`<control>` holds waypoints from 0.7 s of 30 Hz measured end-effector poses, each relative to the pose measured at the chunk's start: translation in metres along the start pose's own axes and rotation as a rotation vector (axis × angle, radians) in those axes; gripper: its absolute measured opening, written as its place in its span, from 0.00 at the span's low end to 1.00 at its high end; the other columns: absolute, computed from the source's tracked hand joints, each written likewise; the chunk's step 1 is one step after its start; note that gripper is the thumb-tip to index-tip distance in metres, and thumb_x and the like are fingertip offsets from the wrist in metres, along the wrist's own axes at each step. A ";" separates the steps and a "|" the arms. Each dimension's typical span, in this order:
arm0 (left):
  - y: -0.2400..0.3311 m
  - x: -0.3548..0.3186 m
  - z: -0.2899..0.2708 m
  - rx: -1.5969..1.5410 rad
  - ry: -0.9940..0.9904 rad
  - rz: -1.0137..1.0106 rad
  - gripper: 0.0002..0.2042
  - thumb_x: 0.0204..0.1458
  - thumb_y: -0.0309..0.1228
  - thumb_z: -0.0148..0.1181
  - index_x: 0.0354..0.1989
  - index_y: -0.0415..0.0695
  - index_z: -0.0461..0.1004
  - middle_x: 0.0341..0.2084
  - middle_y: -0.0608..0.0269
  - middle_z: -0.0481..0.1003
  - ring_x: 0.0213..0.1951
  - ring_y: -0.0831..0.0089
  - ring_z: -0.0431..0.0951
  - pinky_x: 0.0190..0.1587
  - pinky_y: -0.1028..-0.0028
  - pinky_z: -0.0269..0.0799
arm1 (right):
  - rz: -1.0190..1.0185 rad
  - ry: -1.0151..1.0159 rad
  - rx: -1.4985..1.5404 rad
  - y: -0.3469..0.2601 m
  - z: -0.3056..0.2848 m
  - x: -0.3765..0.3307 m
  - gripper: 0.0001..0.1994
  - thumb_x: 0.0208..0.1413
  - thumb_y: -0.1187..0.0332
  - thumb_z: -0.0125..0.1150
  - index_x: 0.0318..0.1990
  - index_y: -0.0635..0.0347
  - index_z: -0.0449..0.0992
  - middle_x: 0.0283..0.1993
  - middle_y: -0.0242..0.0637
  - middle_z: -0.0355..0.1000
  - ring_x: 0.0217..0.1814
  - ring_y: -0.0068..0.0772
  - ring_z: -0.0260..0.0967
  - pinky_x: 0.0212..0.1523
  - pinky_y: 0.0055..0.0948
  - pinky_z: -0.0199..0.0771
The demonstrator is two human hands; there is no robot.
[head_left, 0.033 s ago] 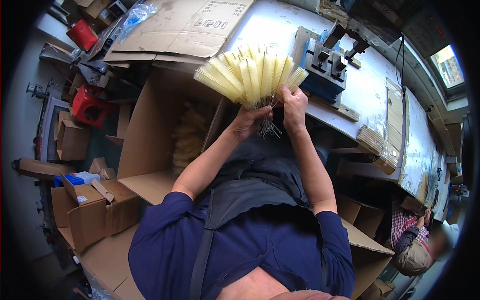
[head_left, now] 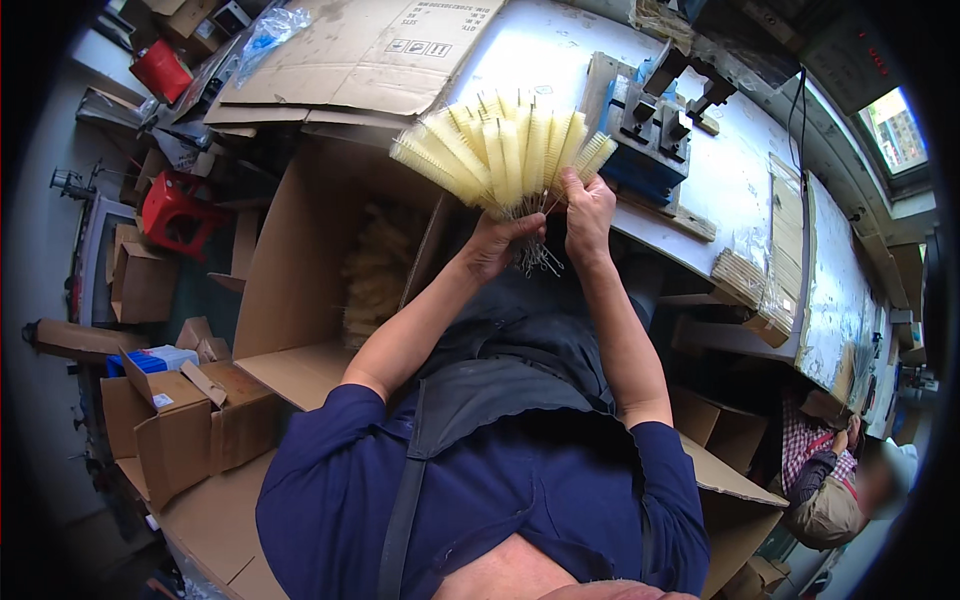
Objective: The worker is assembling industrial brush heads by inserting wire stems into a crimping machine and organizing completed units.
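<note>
A fanned bunch of bottle brushes (head_left: 500, 150) with pale yellow bristles and thin twisted-wire handles stands up in front of me, bristle ends away from my body. My left hand (head_left: 494, 245) is closed round the wire handles, thumb across them. Below that fist, the looped wire ends (head_left: 538, 262) stick out. At the fan's right edge, my right hand (head_left: 588, 212) pinches a brush by its wire just under the bristles; its other fingers are curled. To the left, a deep open cardboard box (head_left: 292, 250) contains a heap of similar yellow brushes (head_left: 378, 265).
A blue metal fixture (head_left: 648, 140) sits on the white worktable (head_left: 530, 50) beyond my hands. Flattened cardboard (head_left: 350, 60) covers the table's left part. A red stool (head_left: 180, 212) and several cartons (head_left: 180, 420) stand left. Another person (head_left: 830, 490) works at far right.
</note>
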State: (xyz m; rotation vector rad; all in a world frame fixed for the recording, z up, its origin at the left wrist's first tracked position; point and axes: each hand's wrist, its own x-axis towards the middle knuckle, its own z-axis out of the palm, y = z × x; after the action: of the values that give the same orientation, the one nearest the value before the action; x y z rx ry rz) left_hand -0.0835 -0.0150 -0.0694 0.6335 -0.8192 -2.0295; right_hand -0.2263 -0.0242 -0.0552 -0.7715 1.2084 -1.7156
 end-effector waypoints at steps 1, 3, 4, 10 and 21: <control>-0.004 0.000 0.004 0.008 0.028 -0.005 0.19 0.50 0.22 0.66 0.51 0.42 0.70 0.36 0.66 0.74 0.35 0.75 0.76 0.38 0.74 0.74 | -0.005 0.010 -0.008 -0.003 -0.008 0.003 0.11 0.65 0.66 0.56 0.40 0.67 0.75 0.30 0.34 0.74 0.24 0.21 0.70 0.23 0.22 0.71; -0.001 -0.005 0.012 0.042 0.053 0.012 0.19 0.50 0.22 0.66 0.50 0.42 0.70 0.35 0.66 0.74 0.35 0.75 0.76 0.38 0.74 0.74 | -0.060 0.129 0.184 -0.027 -0.012 0.009 0.12 0.67 0.64 0.53 0.39 0.67 0.73 0.23 0.31 0.69 0.17 0.20 0.63 0.18 0.23 0.66; 0.000 -0.005 0.016 0.081 0.081 0.031 0.18 0.49 0.21 0.66 0.50 0.42 0.70 0.35 0.66 0.74 0.34 0.75 0.76 0.37 0.74 0.74 | -0.045 0.173 0.267 -0.038 -0.016 0.014 0.13 0.68 0.63 0.51 0.40 0.67 0.72 0.20 0.29 0.63 0.14 0.20 0.57 0.16 0.22 0.63; 0.000 -0.001 0.040 -0.005 0.160 0.172 0.13 0.48 0.18 0.66 0.42 0.40 0.73 0.31 0.64 0.75 0.32 0.73 0.78 0.36 0.74 0.76 | -0.017 0.273 0.391 -0.052 -0.033 0.021 0.16 0.70 0.58 0.48 0.44 0.64 0.73 0.20 0.28 0.62 0.15 0.17 0.54 0.16 0.20 0.58; 0.000 0.029 0.039 -0.111 0.191 0.155 0.13 0.51 0.19 0.62 0.45 0.40 0.72 0.38 0.60 0.77 0.38 0.68 0.81 0.39 0.69 0.80 | 0.061 0.325 0.492 -0.034 -0.014 0.025 0.16 0.70 0.59 0.46 0.42 0.65 0.71 0.20 0.28 0.62 0.13 0.15 0.50 0.13 0.19 0.51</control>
State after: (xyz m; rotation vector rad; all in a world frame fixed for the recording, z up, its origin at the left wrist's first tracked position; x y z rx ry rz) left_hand -0.1255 -0.0272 -0.0473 0.6679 -0.6191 -1.8283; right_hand -0.2594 -0.0363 -0.0280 -0.1627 0.9377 -2.0255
